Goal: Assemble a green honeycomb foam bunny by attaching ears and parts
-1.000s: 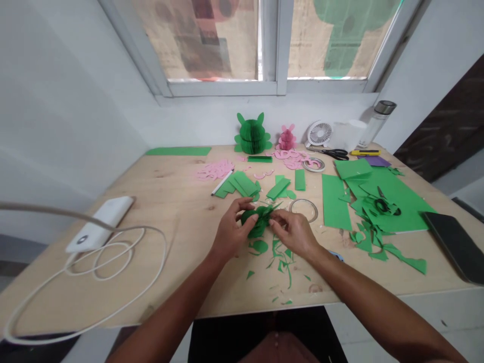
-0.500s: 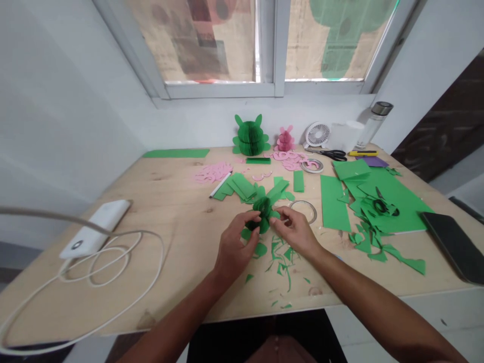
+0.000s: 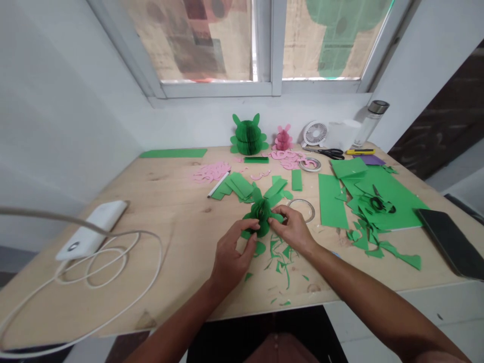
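Between my hands, low over the wooden table, is a small green paper honeycomb figure (image 3: 260,210) with rounded paper lobes around a pleated middle. My left hand (image 3: 235,247) pinches its left side between thumb and fingers. On the other side, my right hand (image 3: 292,228) grips a lobe at the figure's right edge with closed fingertips. Thin green paper scraps (image 3: 280,257) lie just below the hands. Folded green paper pieces (image 3: 239,185) and a white pen (image 3: 218,184) rest behind the figure. A roll of tape (image 3: 313,212) lies flat beside my right hand.
A larger green honeycomb figure (image 3: 248,136) and a pink one (image 3: 282,139) stand by the wall. On the right are green sheets (image 3: 403,194), small scissors (image 3: 377,202) and a phone (image 3: 443,242). A white power bank (image 3: 93,227) with a looped cable lies left.
The honeycomb figure has turned more upright, so its pleated middle and upper lobe show more clearly. Both hands stay on it, shifting slightly. The view has moved a little.
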Available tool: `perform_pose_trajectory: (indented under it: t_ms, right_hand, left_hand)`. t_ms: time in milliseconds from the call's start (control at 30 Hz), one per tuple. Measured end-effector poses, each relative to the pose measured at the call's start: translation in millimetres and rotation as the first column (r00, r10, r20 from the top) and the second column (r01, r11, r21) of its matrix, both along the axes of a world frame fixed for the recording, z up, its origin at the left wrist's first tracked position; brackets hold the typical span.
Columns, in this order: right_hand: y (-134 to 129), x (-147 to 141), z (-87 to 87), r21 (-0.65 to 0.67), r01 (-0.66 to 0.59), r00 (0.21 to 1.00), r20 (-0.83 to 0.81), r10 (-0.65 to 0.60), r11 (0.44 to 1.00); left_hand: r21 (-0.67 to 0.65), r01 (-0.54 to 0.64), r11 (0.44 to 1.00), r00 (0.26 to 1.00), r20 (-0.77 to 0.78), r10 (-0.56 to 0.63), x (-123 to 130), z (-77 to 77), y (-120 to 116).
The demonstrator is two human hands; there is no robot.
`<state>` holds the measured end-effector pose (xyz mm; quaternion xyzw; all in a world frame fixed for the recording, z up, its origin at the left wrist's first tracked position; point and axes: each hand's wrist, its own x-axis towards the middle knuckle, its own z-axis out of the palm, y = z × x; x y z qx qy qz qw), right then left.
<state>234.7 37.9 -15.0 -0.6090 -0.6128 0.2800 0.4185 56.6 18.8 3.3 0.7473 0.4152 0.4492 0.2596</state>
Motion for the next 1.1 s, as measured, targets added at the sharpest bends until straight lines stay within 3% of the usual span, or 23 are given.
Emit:
perform_pose_trajectory:
  t_ms: [200, 367, 467, 633, 767, 967, 1100]
  right_hand:
    - [0.9, -0.2, -1.1, -0.009, 0.012, 0.999, -0.037, -0.012, 1.0]
    - [1.6, -1.8, -3.0, 0.001, 0.015, 0.999, -0.046, -0.015, 1.0]
    - [2.3, -2.6, -3.4, 0.012, 0.013, 0.999, -0.048, -0.012, 1.0]
    - [3.7, -2.5, -4.2, 0.031, 0.007, 0.999, -0.036, -0.005, 0.999]
    - [4.8, -0.5, -5.0, 0.048, 0.001, 0.999, -0.046, 0.001, 0.999]
    - [5.2, 5.4, -1.1, 0.03, 0.001, 0.997, -0.074, 0.002, 1.0]
    - [6.1, 7.0, -0.1, 0.046, -0.02, 0.995, -0.092, 0.024, 0.999]
  left_hand:
    - [-0.049, -0.011, 0.999, 0.997, 0.078, 0.015, -2.3, 0.3, -2.4]
    - [-0.133, -0.168, 0.977, 0.976, 0.118, 0.184, -3.0, -1.3, 20.7]
    - [-0.328, -0.077, 0.942, 0.981, 0.143, 0.13, -1.7, -1.7, 41.4]
    - [-0.586, 0.21, 0.783, 0.964, 0.256, -0.068, 1.7, 2.9, 61.0]
    - [-0.601, 0.295, 0.743, 0.949, 0.272, -0.157, 4.1, 6.0, 66.8]
    - [-0.598, 0.252, 0.761, 0.924, 0.383, -0.005, 4.3, 1.9, 71.2]
    - [-0.602, 0.297, 0.741, 0.89, 0.455, 0.013, 3.5, 0.6, 70.1]
